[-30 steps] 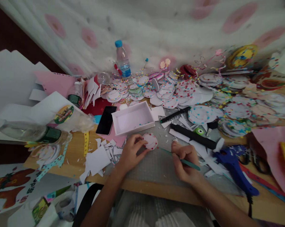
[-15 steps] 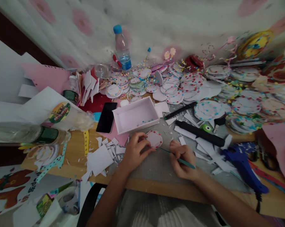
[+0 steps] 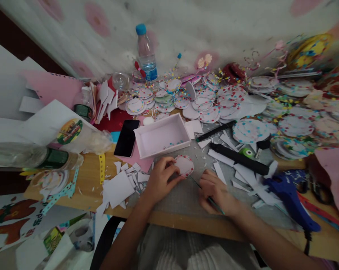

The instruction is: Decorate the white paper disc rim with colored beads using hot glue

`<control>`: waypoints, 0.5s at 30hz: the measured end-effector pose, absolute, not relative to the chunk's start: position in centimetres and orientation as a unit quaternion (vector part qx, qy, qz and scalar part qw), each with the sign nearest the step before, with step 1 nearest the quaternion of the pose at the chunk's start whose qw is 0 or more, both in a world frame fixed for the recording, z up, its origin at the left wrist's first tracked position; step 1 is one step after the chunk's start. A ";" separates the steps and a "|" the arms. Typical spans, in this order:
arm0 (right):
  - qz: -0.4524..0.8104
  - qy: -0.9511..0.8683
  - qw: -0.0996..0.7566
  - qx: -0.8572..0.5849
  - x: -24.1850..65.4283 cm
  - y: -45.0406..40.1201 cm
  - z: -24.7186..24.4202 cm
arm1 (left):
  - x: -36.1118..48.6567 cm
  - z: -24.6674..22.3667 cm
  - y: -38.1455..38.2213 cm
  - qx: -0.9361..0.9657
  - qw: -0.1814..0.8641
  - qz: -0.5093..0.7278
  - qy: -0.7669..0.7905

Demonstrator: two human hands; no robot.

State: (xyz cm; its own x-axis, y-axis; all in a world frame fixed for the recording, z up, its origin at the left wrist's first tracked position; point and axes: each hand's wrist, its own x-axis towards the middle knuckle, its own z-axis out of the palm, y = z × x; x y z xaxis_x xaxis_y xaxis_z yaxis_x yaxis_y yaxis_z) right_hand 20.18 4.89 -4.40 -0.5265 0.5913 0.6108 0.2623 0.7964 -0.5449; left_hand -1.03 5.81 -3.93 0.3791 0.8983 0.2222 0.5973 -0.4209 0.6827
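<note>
My left hand [image 3: 161,180] pinches the left edge of a small round paper disc [image 3: 184,165], pale pink with red dots around its rim. In my right hand [image 3: 216,192] is a thin dark green stick-like tool [image 3: 216,206], gripped like a pen. Its narrow tip reaches the disc's lower right edge; whether it touches cannot be made out. Just behind the disc stands an open white box [image 3: 164,152] with a few tiny bluish bits inside. Both hands are low over a grey mat [image 3: 180,206].
Several stacks of dotted paper discs [image 3: 203,101] line the back, beside a water bottle [image 3: 146,56]. A phone [image 3: 127,138] and paper scraps [image 3: 117,189] lie left. At right are a black tube-like thing [image 3: 238,159] and a blue glue gun [image 3: 294,202].
My right hand has turned, with its fingers lower and the tool tilted more steeply. My left hand and the disc stay nearly in place. The view has shifted slightly.
</note>
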 end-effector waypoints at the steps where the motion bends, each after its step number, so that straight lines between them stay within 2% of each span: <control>1: 0.189 -0.853 0.420 -0.246 20.1 4.9 -4.3 | -1.0 -3.9 5.8 0.790 0.256 0.294 0.474; 15: 0.157 -0.858 0.424 -0.243 19.9 4.8 -3.6 | -1.0 -4.0 5.8 0.786 0.258 0.303 0.473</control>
